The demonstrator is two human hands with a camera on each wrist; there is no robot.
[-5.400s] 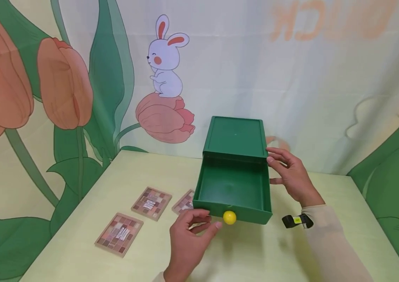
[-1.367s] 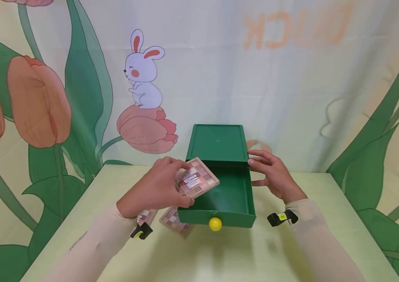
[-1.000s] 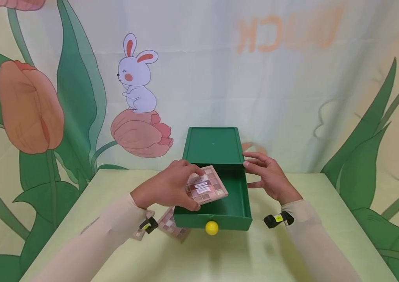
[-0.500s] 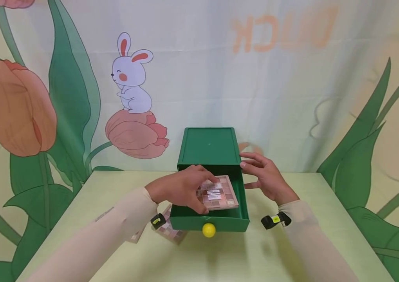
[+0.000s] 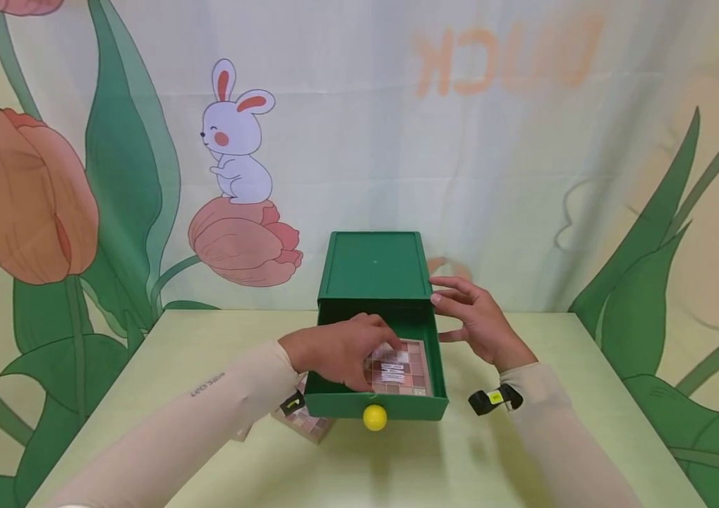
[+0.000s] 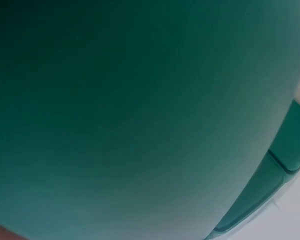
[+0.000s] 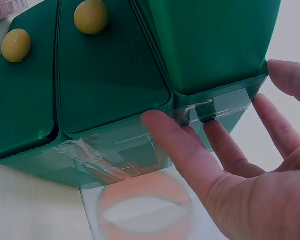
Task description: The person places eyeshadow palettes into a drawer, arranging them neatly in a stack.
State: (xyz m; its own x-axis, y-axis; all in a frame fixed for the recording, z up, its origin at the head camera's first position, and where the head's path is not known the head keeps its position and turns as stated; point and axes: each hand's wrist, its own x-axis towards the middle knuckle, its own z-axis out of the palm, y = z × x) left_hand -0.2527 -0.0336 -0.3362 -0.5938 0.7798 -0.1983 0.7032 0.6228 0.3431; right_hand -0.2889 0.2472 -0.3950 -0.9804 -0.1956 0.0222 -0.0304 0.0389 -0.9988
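Note:
My left hand (image 5: 346, 347) reaches into the pulled-out top drawer (image 5: 340, 405) of a green drawer cabinet (image 5: 375, 264). Between thumb and fingers it pinches an eyeshadow palette (image 5: 413, 367), lying nearly flat inside the drawer. A yellow ball knob (image 5: 375, 418) is on the drawer front. My right hand (image 5: 482, 321) steadies the cabinet's right side, its fingers spread and fairly straight. In the right wrist view, fingertips (image 7: 152, 120) touch the taped side by the drawer seams. A blurred green surface (image 6: 150, 110) fills most of the left wrist view, hiding the left hand's grip.
A second palette (image 5: 308, 425) lies on the table (image 5: 410, 466) left of the drawer, partly under the left wrist. Another shows only a corner beside the left sleeve (image 5: 232, 395). Two lower drawers with yellow knobs (image 7: 91, 17) are closed. A printed curtain (image 5: 359, 141) hangs behind.
The left hand has picked up a palette from the table, carried it right over the drawer and lowered it inside. My right hand has stayed at the cabinet's side.

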